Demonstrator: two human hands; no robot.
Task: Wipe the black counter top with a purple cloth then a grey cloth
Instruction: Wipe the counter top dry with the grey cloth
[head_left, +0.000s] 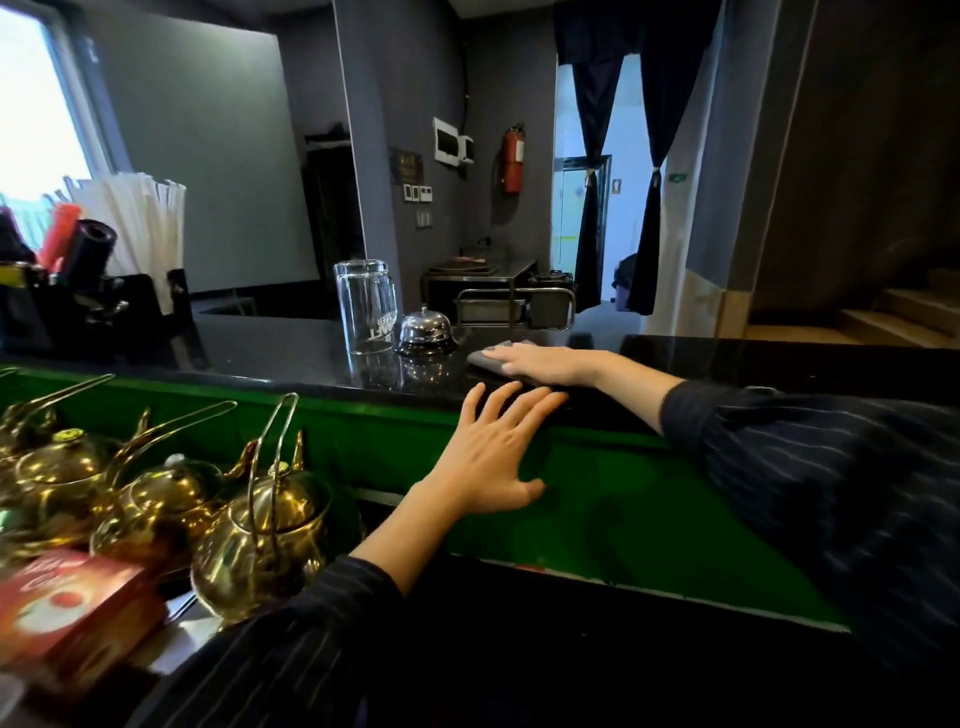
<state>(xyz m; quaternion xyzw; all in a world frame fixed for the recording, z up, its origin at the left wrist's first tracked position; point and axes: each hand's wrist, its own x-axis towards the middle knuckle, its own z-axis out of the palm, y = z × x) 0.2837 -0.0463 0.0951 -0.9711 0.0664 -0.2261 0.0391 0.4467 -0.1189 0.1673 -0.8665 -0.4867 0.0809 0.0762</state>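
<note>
the black counter (291, 348) ran left to right across the far side, glossy and hard; judged slippery enough for cloth to glide. right hand (545, 364) lay flat on the grey cloth (485, 358), fingers straight and close together, pressing it to the counter just right of the bell (425, 332). cloth looked thin, soft, light; best handled under a flat palm, or pinched at its free left edge. left hand (498, 457) was spread wide, empty, fingertips at the near counter edge above the green panel (623, 499). upturned glass (366, 306) stood just left of the bell; judged fragile, easy to knock. most of the cloth was hidden under the hand. no purple cloth was in view.
</note>
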